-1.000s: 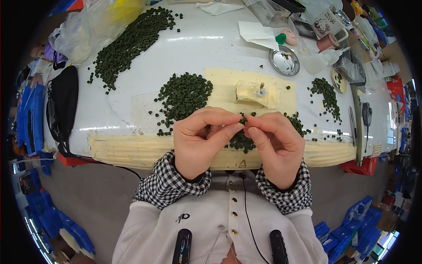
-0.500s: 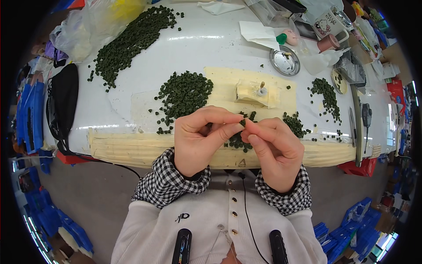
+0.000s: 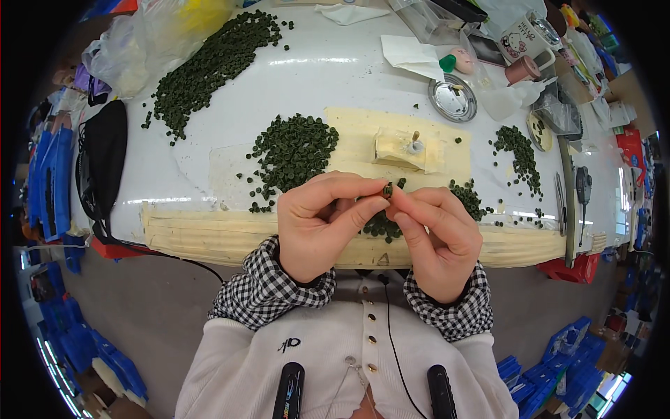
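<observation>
Between my hands, over the front edge of the table, is a small dark green piece (image 3: 388,190), too small to make out fully. My left hand (image 3: 310,227) pinches it between thumb and index finger. My right hand (image 3: 447,241) meets it from the other side with curled fingers, its fingertips against the piece. Just beneath my fingers lies a small cluster of similar green pieces (image 3: 381,228). A larger pile of green pieces (image 3: 296,148) lies beyond my left hand, and another group (image 3: 469,199) sits beside my right hand.
Ahead stands a tape-covered block (image 3: 401,152) with a small upright pin. A long green heap (image 3: 213,66) lies far left near plastic bags (image 3: 150,45). At the right are a round metal lid (image 3: 452,99), a mug (image 3: 525,40) and a scattered green group (image 3: 518,157).
Both hands stay in nearly the same place. The green piece has turned slightly between my fingertips.
</observation>
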Tool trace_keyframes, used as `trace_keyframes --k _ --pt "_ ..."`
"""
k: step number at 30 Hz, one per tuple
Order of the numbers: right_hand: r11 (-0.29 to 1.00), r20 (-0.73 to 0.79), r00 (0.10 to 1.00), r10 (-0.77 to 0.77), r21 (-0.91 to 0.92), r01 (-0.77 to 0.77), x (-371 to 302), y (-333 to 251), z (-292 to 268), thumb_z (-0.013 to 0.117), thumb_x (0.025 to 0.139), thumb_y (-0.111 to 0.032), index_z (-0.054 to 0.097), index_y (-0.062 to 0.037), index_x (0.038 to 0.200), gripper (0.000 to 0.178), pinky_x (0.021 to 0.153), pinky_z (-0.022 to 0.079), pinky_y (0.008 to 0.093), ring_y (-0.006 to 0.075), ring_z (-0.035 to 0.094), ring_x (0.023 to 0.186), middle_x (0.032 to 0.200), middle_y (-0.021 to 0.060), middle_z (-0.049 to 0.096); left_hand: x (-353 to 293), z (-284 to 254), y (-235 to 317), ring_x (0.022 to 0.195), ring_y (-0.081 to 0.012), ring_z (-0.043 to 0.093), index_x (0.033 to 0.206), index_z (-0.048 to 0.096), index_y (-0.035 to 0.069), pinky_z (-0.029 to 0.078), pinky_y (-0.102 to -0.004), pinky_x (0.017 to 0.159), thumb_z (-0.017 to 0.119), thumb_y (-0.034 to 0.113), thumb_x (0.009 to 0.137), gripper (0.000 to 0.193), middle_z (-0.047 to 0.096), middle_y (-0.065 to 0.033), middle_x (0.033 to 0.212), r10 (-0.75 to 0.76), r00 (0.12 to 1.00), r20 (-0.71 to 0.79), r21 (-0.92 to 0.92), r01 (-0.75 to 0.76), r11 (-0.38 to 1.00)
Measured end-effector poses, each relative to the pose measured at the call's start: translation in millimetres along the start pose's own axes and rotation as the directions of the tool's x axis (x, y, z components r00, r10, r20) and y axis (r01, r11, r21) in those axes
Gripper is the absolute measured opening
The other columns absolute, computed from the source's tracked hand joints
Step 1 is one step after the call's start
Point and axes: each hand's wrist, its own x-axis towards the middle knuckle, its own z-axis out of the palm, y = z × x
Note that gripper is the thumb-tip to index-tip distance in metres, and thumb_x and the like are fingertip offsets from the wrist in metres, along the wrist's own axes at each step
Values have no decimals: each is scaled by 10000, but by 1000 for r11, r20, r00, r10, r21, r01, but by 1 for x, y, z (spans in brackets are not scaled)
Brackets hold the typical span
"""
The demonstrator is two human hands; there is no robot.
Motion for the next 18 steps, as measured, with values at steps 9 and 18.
trace_keyframes --k 9,18 --pt "1000 27 999 -20 -15 20 0 2 -2 649 794 71 671 -1 1061 277 655 487 233 163 605 761 890 103 626 0 0 -1 621 -8 486 973 689 -1 340 -149 503 671 -50 801 179 661 -56 888 44 999 -22 92 -41 995" --pt "997 72 996 -51 -54 55 1 6 -9 649 794 66 666 -5 1081 296 660 483 232 164 600 759 902 102 627 1 0 0 597 -4 471 953 697 8 327 -150 487 677 -47 793 171 656 -45 867 47 999 -14 145 -44 989"
